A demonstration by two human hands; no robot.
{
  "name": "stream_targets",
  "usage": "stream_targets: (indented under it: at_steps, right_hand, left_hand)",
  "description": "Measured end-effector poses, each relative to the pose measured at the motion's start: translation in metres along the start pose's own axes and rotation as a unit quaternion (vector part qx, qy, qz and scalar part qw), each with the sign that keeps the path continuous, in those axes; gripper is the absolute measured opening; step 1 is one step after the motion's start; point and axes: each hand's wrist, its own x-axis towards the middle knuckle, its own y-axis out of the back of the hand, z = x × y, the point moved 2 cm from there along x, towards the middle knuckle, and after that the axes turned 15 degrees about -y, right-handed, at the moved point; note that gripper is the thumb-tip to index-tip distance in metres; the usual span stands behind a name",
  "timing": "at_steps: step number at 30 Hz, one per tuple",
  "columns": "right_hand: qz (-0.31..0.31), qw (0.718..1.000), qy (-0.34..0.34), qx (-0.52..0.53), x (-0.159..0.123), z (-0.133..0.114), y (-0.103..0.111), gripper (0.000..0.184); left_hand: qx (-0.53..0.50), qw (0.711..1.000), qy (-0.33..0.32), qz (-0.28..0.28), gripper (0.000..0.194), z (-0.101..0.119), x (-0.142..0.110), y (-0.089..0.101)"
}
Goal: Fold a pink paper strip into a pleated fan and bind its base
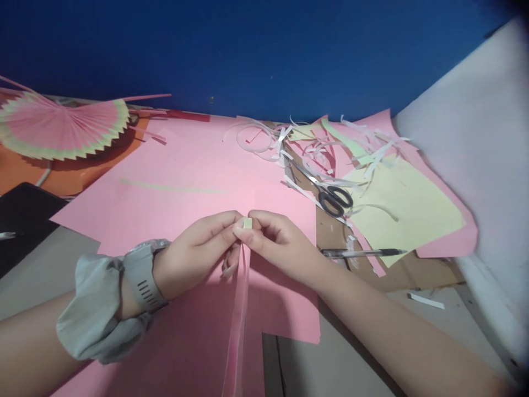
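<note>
Grey seamed surface (306,369) bears pink paper sheets (185,160), centre; flat brown cardboard (413,273), three o'clock; flat black panel (33,220), nine; narrow white strip (426,301), four.

Left hand (202,242) and right hand (281,242) pinch a strip (241,309); scissors (322,188) lie right of it. A fan (68,127) lies left.

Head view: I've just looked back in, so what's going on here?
A person's left hand and right hand are together, pinching the far end of a folded pink paper strip, where a pale yellow-green tip shows between the fingers. The strip runs back toward the person, above pink sheets. A pleated pink fan with a yellow-green edge sits at the far left. Black-handled scissors and a pen lie off to the right, untouched.
</note>
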Motion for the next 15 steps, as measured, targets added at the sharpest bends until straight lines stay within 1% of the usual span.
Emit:
stream_targets:
  at_steps: [3, 8, 13, 15]
  right_hand:
    - [0.011, 1.000, -0.006, 0.008, -0.0006, 0.0001, -0.0017, 0.040]
    - [0.021, 1.000, 0.001, 0.020, -0.0012, 0.0028, -0.0023, 0.040]
    - [-0.031, 0.996, 0.019, 0.077, -0.0022, 0.0047, -0.0016, 0.039]
    - [-0.043, 0.994, 0.025, 0.096, -0.0031, 0.0048, -0.0024, 0.038]
  left_hand:
    - [0.007, 1.000, -0.007, -0.007, 0.027, 0.0009, 0.0012, -0.0003]
    - [0.070, 0.997, -0.024, -0.015, 0.028, 0.0026, -0.0002, 0.0003]
    - [0.127, 0.991, -0.033, -0.010, 0.032, 0.0066, -0.0033, -0.0014]
    - [0.153, 0.987, -0.041, -0.010, 0.034, 0.0086, -0.0031, -0.0023]
